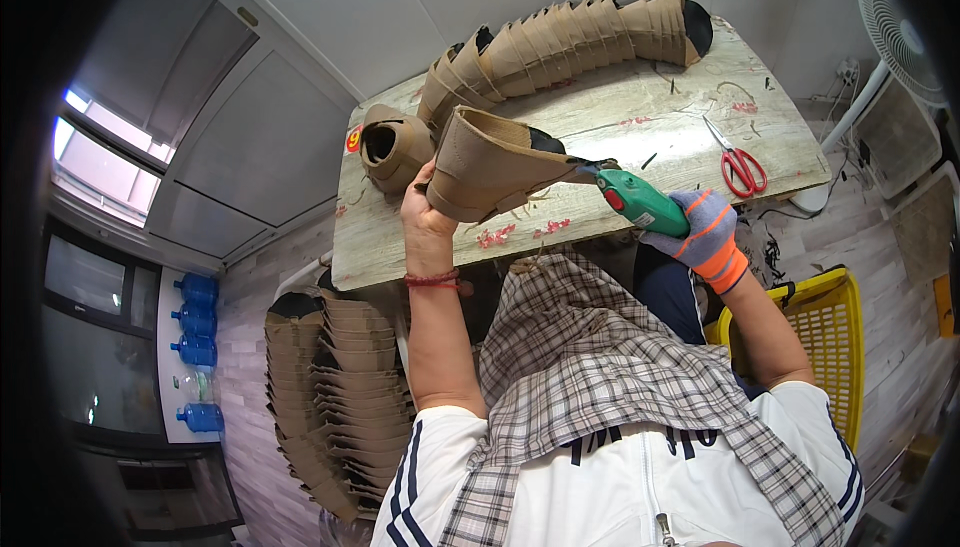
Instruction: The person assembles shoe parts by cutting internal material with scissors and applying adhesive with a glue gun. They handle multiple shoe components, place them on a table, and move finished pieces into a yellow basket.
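Note:
My bare left hand grips a tan shoe upper by its side and holds it tilted above the table's front edge. A red bracelet circles that wrist. In a grey and orange glove, my right hand is closed around a green hand-held power tool with a red button. The tool's narrow dark tip meets the right end of the upper; whether it cuts there is too small to tell. Another tan shoe upper stands on the table just left of the held one.
A long row of nested tan uppers curves along the back of the wooden table. Red-handled scissors and thread scraps lie at right. More stacked uppers are at lower left. A yellow basket and a white fan stand right.

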Motion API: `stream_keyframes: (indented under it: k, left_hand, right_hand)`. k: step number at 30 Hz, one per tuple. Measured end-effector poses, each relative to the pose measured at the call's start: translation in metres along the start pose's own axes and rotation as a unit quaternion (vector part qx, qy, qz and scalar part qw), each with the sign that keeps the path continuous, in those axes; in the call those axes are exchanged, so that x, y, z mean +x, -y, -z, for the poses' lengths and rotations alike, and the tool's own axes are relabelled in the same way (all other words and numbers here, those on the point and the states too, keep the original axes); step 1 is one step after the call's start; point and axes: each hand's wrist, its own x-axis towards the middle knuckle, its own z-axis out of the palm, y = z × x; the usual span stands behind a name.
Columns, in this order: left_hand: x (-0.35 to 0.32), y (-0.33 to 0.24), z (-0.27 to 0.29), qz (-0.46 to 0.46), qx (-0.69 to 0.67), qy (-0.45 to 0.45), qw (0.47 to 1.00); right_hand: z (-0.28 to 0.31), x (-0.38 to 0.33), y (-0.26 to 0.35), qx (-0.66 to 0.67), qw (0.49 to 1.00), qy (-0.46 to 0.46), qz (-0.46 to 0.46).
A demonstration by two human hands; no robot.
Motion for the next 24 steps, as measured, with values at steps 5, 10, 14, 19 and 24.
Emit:
stream_keyframes:
  k: [5,10,14,19,24]
  left_hand:
    - [0.007,-0.002,0.007,-0.002,0.004,-0.021,1.0]
    - [0.007,0.018,-0.012,0.005,-0.022,0.001,1.0]
    - [-0.001,0.044,-0.044,-0.029,-0.001,0.022,0.999]
    - [-0.01,0.051,-0.045,-0.108,0.059,0.011,0.992]
    - [-0.02,0.078,-0.059,-0.207,0.211,0.04,0.954]
  right_hand:
    - [0.0,0.005,0.009,0.017,1.0,-0.006,-0.002]
    - [0.001,0.009,0.017,0.026,1.0,0.005,-0.015]
    - [-0.004,0.012,0.022,0.035,0.999,-0.011,-0.019]
    - [-0.009,0.022,0.035,0.078,0.995,0.017,-0.053]
    - [-0.018,0.029,0.043,0.228,0.952,0.055,-0.196]
